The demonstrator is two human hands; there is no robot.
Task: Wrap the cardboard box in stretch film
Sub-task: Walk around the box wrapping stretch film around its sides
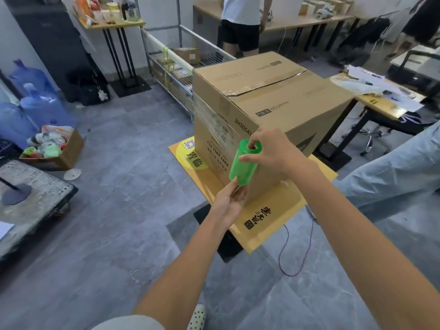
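Note:
A large cardboard box (273, 96) stands on a small yellow table (269, 217). Clear stretch film (212, 120) covers part of its left side face. A green roll of stretch film (242, 163) is held upright against the box's near corner. My right hand (271, 151) grips the roll's top end, with a finger in the core. My left hand (229, 201) supports the roll's bottom end from below, fingers cupped round it.
A wire cage trolley (171, 67) stands behind the box. A person (240, 22) stands at the back, and another person's leg (390, 170) is at the right. Blue water bottles (33, 101) and a box of clutter (52, 148) lie left. A cable (297, 253) hangs under the table.

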